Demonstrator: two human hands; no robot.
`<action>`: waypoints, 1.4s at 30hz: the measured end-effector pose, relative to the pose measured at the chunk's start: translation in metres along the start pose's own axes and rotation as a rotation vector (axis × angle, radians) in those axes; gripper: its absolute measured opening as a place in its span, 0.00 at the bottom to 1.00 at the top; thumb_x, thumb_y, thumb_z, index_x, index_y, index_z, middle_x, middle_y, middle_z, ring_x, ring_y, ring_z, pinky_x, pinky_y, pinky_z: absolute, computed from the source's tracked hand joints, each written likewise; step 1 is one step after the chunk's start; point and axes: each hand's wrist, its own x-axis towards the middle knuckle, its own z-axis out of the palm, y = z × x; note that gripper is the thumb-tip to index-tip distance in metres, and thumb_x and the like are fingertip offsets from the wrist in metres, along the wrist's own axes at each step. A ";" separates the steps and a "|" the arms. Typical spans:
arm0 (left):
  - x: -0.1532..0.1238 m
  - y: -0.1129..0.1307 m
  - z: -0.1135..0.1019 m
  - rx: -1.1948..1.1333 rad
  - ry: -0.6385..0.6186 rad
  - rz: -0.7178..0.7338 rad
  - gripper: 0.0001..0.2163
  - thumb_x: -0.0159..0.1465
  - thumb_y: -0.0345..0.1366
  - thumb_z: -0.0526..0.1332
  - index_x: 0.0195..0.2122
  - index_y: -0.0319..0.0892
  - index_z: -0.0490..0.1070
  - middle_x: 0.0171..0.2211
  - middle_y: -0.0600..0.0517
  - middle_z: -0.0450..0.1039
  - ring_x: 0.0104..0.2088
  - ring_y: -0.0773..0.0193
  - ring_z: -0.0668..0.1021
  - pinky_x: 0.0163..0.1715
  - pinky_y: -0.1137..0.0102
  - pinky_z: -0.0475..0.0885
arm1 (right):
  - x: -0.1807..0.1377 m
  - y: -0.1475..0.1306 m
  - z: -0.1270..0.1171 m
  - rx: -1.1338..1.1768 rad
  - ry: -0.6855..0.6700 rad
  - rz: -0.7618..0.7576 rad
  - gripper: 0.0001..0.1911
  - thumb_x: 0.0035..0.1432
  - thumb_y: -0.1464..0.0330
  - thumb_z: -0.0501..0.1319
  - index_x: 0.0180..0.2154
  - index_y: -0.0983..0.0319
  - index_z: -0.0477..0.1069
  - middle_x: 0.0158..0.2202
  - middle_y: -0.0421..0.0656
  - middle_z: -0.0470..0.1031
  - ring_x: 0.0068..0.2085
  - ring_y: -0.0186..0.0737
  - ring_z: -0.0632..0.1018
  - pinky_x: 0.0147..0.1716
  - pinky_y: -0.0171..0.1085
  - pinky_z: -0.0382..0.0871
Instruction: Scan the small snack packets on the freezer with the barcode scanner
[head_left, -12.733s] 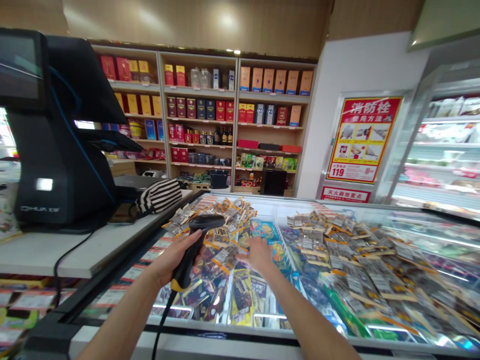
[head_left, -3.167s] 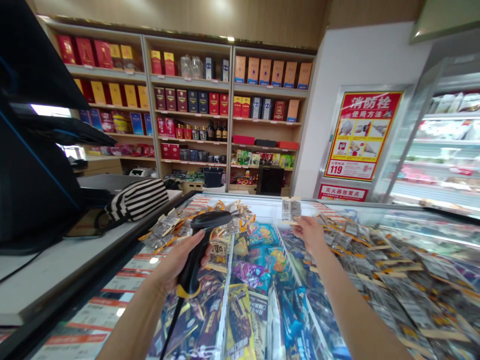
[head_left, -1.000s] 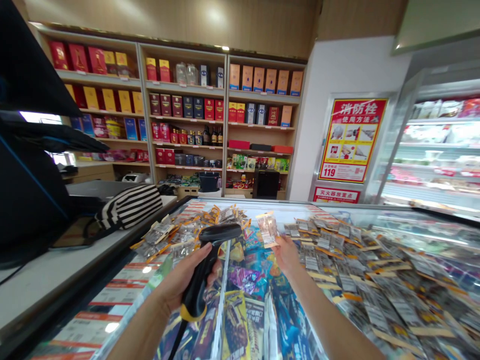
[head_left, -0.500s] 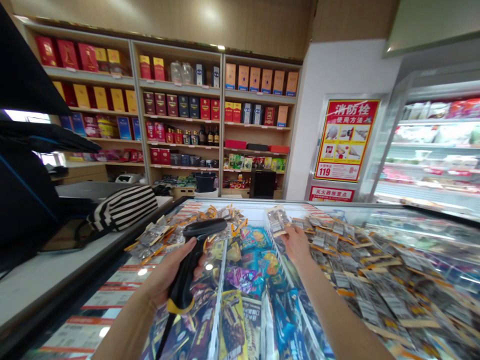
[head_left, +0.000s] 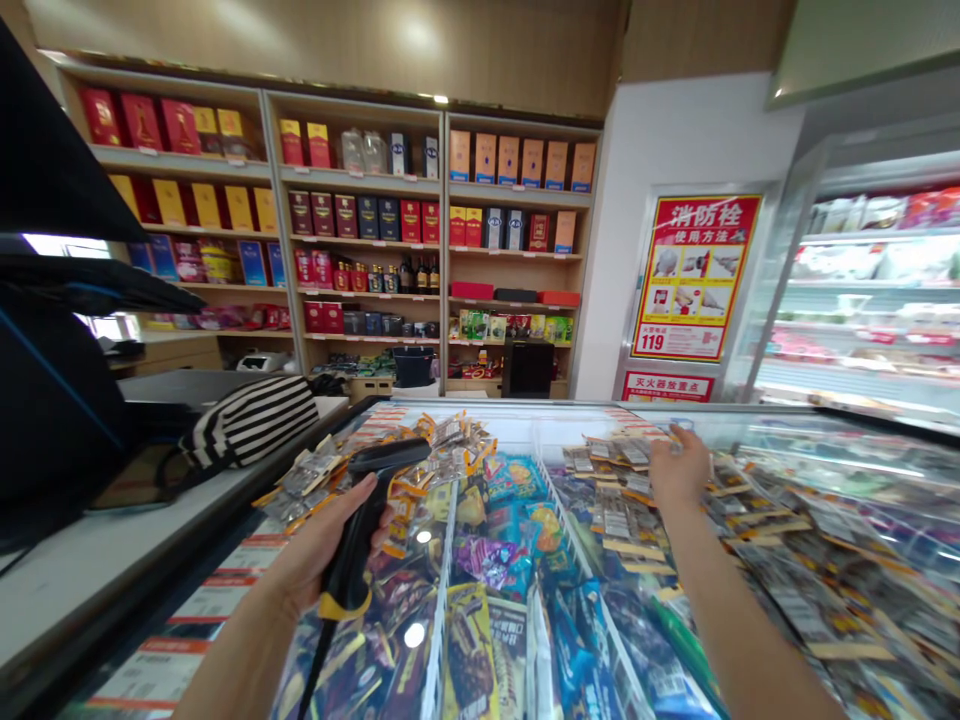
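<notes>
My left hand [head_left: 311,560] is closed around the grip of a black barcode scanner [head_left: 367,510] with a yellow band, its head pointing right over the freezer's glass lid [head_left: 517,425]. My right hand [head_left: 679,468] reaches forward to the right. It lies with fingers stretched on the right pile of small clear snack packets [head_left: 757,530], and I see no packet lifted in it. A second pile of the same packets [head_left: 397,460] lies just beyond the scanner. Coloured ice-cream wrappers [head_left: 510,560] show under the glass between my arms.
A black till terminal [head_left: 52,390] and a striped bag [head_left: 251,425] stand on the grey counter [head_left: 82,560] at left. Wall shelves of boxed goods [head_left: 420,230] fill the back. A red fire-hydrant poster [head_left: 694,275] and a chilled display case [head_left: 877,290] are at right.
My right hand held up one packet near the scanner, then swung right and came down onto the right pile; the packet is no longer raised. The scanner dropped slightly.
</notes>
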 end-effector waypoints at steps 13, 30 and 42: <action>0.001 0.001 -0.002 0.031 0.022 0.046 0.13 0.51 0.44 0.55 0.31 0.38 0.64 0.18 0.55 0.65 0.15 0.75 0.66 0.14 0.79 0.61 | -0.104 0.018 0.181 -0.829 -0.645 -0.065 0.17 0.47 0.59 0.50 0.21 0.63 0.70 0.27 0.48 0.74 0.34 0.42 0.73 0.30 0.34 0.62; -0.007 -0.009 0.017 0.112 -0.162 0.016 0.12 0.52 0.44 0.54 0.27 0.38 0.64 0.18 0.55 0.65 0.16 0.73 0.66 0.15 0.78 0.60 | -0.043 0.040 0.095 -0.398 -0.261 -0.017 0.19 0.44 0.58 0.49 0.28 0.65 0.70 0.21 0.44 0.73 0.24 0.38 0.72 0.20 0.33 0.61; -0.009 -0.014 0.022 0.112 -0.310 -0.001 0.10 0.53 0.41 0.54 0.30 0.38 0.64 0.19 0.55 0.65 0.16 0.73 0.66 0.17 0.76 0.58 | -0.044 0.039 0.084 -0.364 -0.269 -0.061 0.17 0.41 0.58 0.51 0.24 0.64 0.70 0.19 0.42 0.72 0.22 0.38 0.71 0.20 0.33 0.60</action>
